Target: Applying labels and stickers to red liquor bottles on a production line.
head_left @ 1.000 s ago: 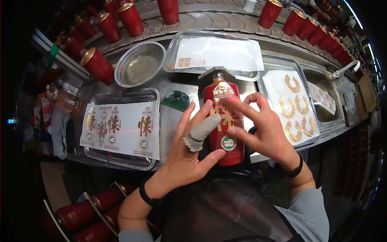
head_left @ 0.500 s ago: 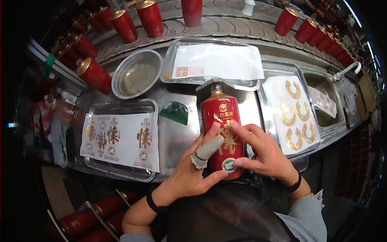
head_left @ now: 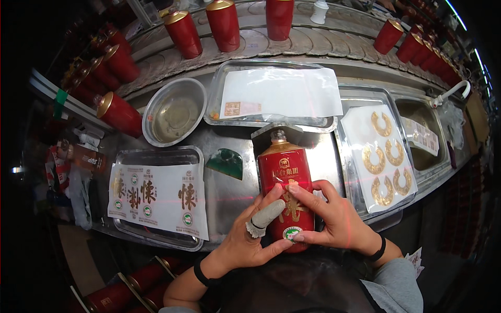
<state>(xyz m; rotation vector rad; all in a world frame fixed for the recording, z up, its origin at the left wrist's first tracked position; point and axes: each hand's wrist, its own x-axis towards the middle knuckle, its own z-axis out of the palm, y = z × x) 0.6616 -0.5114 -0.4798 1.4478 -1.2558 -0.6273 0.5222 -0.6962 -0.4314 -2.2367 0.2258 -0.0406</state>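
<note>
A red bottle (head_left: 284,180) with a gold shoulder leans toward me, its neck at a notched metal rest (head_left: 276,130). On its front are a large gold character decal (head_left: 291,213) and a round green-and-white emblem (head_left: 292,233). My left hand (head_left: 242,237), one finger in a grey cloth finger cover (head_left: 265,218), closes on the bottle's left side, its thumb by the emblem. From the right, my right hand (head_left: 336,221) closes on it too: the index finger presses the decal's top, and the thumb lies at the emblem's edge.
Left is a tray with a decal sheet (head_left: 162,208); beside it lies a green scraper (head_left: 226,163). Behind are a water bowl (head_left: 175,112) and a tray with a white sheet (head_left: 282,94). Gold crescent decals (head_left: 374,160) and a sink (head_left: 425,125) are right. Red bottles (head_left: 224,26) line a conveyor (head_left: 255,47).
The conveyor's bottles have moved to the right. Both hands have shifted slightly on the bottle, my left thumb now reaching the emblem. The whole view has tilted a little.
</note>
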